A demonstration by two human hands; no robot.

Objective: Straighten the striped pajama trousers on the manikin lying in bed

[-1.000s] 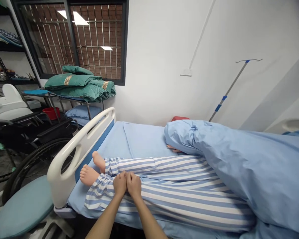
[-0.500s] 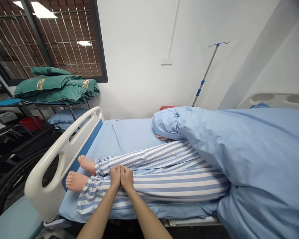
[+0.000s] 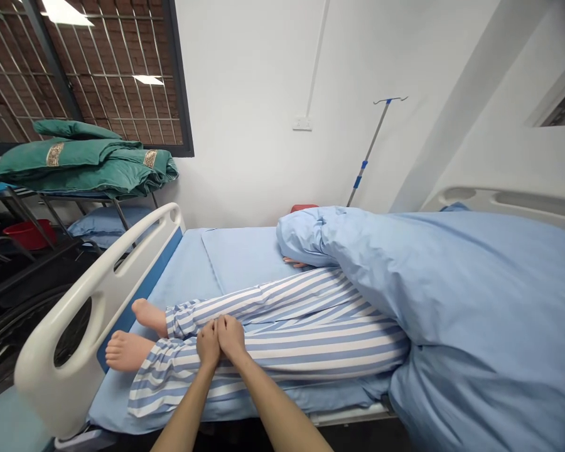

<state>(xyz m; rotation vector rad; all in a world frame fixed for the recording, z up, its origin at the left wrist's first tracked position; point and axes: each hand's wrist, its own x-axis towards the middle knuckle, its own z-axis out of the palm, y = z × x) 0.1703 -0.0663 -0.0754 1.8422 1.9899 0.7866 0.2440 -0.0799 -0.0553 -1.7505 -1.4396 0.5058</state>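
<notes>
My left hand (image 3: 208, 344) and my right hand (image 3: 230, 336) lie side by side, touching, on the nearer lower leg of a figure lying on the bed. Both are closed, with the fingers curled down over the blue-and-white striped trouser leg (image 3: 282, 351); the fingertips are hidden. Left of my hands, two bare feet (image 3: 128, 351) stick out of the trouser cuffs, toes up. A light blue quilt (image 3: 433, 270) is folded back over the upper body and thighs. Some fingers of the figure's hand (image 3: 294, 262) peek out under the quilt's edge.
At the left stands the bed's white footboard (image 3: 98, 301), with a wheelchair wheel (image 3: 32, 326) beyond it. Green folded quilts (image 3: 85, 163) lie on a rack under the barred window. An IV pole (image 3: 370, 150) rises behind the bed. A red bucket (image 3: 28, 234) is at far left.
The camera has turned slightly to the right, so the scene sits farther left. My hands stay on the same lower leg, and the left has shifted a little lower beside the right.
</notes>
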